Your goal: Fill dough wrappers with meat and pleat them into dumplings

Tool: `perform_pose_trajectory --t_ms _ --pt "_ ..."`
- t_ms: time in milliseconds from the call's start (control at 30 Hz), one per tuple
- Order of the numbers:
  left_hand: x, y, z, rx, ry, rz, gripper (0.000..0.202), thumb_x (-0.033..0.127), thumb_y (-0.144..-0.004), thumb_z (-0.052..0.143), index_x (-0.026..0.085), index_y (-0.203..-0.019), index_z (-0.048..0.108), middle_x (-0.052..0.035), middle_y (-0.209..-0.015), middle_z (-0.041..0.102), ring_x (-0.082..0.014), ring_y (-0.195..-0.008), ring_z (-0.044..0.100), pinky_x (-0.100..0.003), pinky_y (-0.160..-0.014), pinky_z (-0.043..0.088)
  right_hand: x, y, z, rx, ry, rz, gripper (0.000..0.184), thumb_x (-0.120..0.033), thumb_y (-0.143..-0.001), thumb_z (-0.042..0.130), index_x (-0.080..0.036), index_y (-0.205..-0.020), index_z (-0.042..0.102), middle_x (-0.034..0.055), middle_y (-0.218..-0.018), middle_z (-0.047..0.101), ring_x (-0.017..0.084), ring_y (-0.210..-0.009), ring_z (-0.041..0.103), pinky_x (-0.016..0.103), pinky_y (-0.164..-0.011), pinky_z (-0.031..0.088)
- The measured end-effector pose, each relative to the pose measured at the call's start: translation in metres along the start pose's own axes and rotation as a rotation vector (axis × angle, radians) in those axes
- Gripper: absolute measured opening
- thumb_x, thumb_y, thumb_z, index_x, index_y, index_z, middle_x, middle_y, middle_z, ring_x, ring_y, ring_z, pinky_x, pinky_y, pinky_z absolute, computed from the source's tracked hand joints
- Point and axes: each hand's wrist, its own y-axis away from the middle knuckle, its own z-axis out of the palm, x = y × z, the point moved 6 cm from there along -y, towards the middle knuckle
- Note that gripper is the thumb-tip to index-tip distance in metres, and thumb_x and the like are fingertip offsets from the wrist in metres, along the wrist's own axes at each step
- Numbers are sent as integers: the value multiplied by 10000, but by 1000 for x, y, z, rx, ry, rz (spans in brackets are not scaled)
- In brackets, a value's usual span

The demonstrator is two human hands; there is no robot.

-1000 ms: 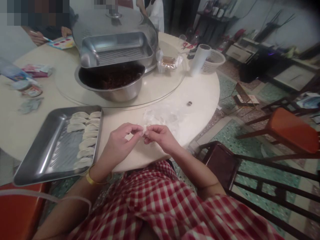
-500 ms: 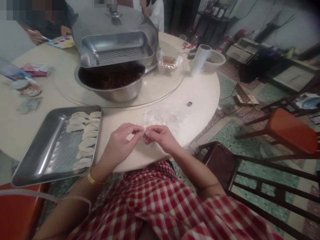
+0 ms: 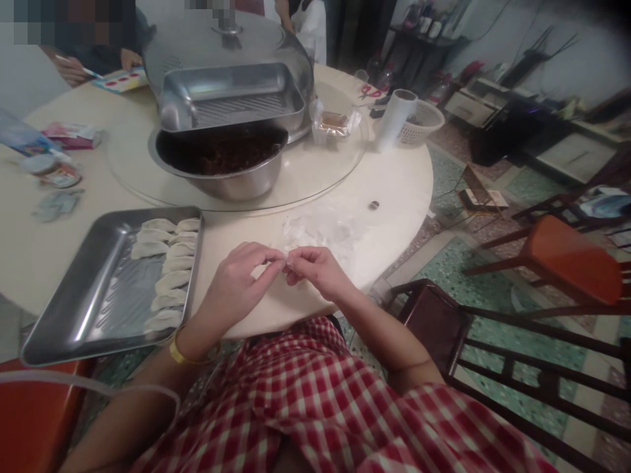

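Over the near edge of the table my left hand and my right hand meet fingertip to fingertip. Both are closed in a pinch on a small pale bit of dough, seemingly a dumpling wrapper, mostly covered by the fingers. Just beyond them lies a crumpled clear plastic bag with whitish pieces on it. To the left, a metal tray holds several folded white dumplings along its right side. Farther back stands a steel bowl of dark filling.
An empty-looking metal pan rests on the bowl's back rim, before a large domed lid. A plastic roll and a basket stand at right. A jar lies left. Across the table is another person's hand.
My hands stay pinched together in almost the same place. The view has shifted very slightly; nothing else has visibly moved.
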Motion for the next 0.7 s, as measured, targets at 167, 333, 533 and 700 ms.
perform_pose_trajectory --t_ms 167,333,533,700 --pt "-5 0 0 -35 19 -90 148 294 -897 568 197 -894 680 -14 -864 694 -162 -828 634 -294 -775 500 1 0 -1 9 113 -78 207 -371 -705 676 -170 -685 629 -42 -545 585 73 -513 527 223 -568 435" --pt "-9 -1 0 -46 39 -128 149 307 -893 576 201 -896 680 -6 -860 693 -153 -810 635 -284 -762 501 -5 4 0 25 362 -309 220 -361 -828 555 -182 -704 586 -40 -597 544 80 -561 484 223 -582 394" --pt "-2 -2 -3 -40 -78 -12 135 265 -901 557 177 -869 653 -19 -840 689 -166 -818 620 -304 -779 480 -22 15 8 119 741 -610 232 -263 -879 476 -189 -679 568 -11 -657 557 105 -644 508 238 -653 408" --pt "4 -3 -1 -30 -160 30 160 264 -906 522 173 -837 634 -34 -821 689 -189 -814 609 -334 -786 472 -26 20 11 180 859 -738 228 -233 -901 462 -172 -735 605 10 -679 587 111 -646 520 236 -643 408"
